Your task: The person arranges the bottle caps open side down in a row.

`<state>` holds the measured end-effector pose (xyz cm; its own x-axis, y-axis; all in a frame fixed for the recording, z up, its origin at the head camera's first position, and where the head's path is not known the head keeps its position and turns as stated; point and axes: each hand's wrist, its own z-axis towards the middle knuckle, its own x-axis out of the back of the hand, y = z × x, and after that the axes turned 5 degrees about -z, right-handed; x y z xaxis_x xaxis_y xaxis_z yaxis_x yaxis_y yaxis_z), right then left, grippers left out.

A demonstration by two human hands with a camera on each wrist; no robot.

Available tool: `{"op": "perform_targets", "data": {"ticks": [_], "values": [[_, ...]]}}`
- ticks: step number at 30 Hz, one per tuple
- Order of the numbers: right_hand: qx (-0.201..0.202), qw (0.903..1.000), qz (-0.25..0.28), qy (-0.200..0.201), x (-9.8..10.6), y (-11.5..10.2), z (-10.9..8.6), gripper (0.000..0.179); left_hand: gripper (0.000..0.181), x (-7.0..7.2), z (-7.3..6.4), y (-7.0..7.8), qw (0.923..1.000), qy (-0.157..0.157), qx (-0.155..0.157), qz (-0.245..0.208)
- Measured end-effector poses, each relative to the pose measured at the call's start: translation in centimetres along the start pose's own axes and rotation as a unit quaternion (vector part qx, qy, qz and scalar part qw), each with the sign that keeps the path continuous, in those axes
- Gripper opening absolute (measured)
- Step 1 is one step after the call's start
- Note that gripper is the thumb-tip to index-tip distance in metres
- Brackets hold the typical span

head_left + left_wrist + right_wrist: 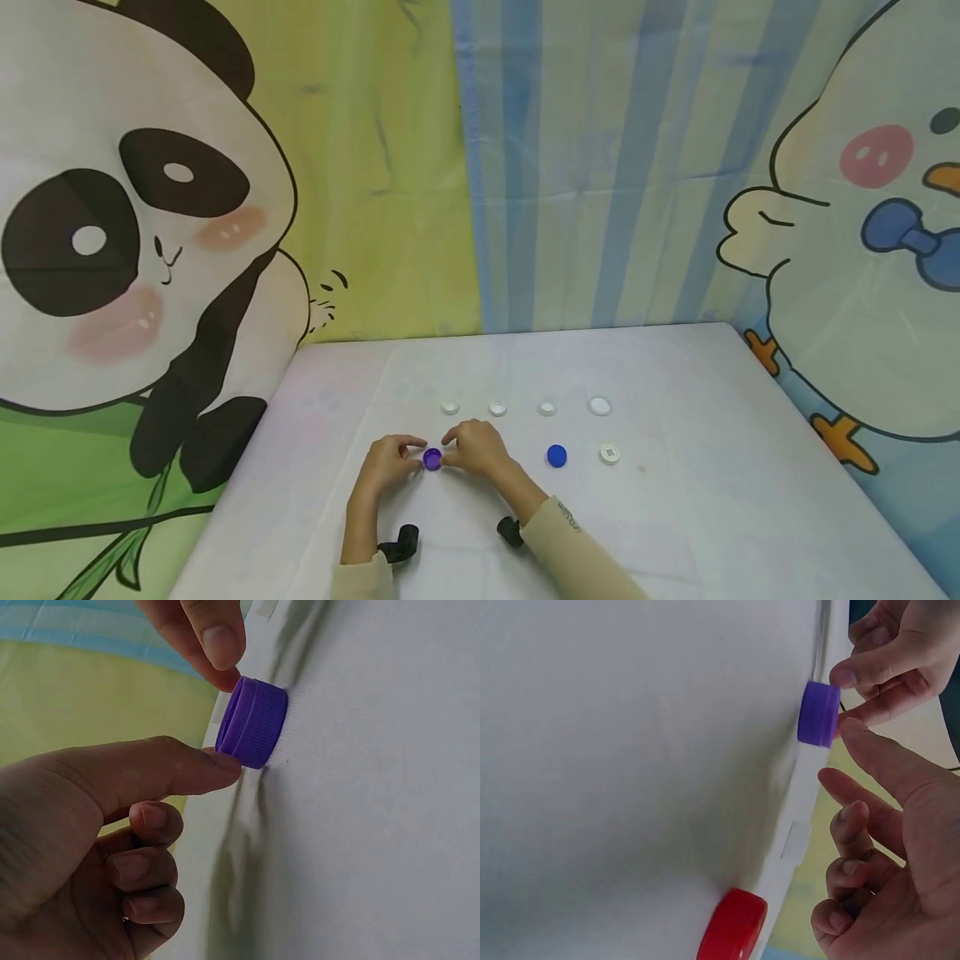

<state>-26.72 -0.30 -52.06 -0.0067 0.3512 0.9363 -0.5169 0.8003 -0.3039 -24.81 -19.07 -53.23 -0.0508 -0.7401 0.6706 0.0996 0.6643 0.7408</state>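
A purple bottle cap (432, 459) stands on the white cloth, hollow side up, between my two hands. My left hand (387, 464) holds its rim; in the left wrist view a fingertip (225, 760) overlaps the cap's edge, and the other fingers are curled below. From the opposite side, my right hand (476, 447) reaches in. In the right wrist view its thumb (859, 739) touches the cap's edge while the index finger (838, 784) stays apart. A red cap (733, 926) lies near my right hand; the head view does not show it.
White caps stand in a row farther back, among them a small one (449, 407) and a wider one (599, 406). A blue cap (557, 456) and a white cap (609, 454) lie right of my right hand. Printed curtains (585, 167) rise behind the table.
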Motion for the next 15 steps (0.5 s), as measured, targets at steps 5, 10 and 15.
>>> {"op": "perform_targets", "data": {"ticks": [5,10,15], "values": [[0.008,0.9997,-0.020,-0.007,-0.8,-0.2,0.3,0.029,0.025,-0.1,-0.1,-0.1,0.9999,-0.004,0.000,0.010],[0.009,0.9999,-0.006,-0.012,-1.0,-0.2,0.3,0.029,0.022,-0.3,-0.1,-0.2,0.9998,-0.009,-0.005,0.015],[0.010,0.9999,-0.005,-0.010,-1.3,-0.2,0.2,0.028,0.021,-0.5,0.0,-0.3,0.9998,-0.008,-0.013,0.014]]}}
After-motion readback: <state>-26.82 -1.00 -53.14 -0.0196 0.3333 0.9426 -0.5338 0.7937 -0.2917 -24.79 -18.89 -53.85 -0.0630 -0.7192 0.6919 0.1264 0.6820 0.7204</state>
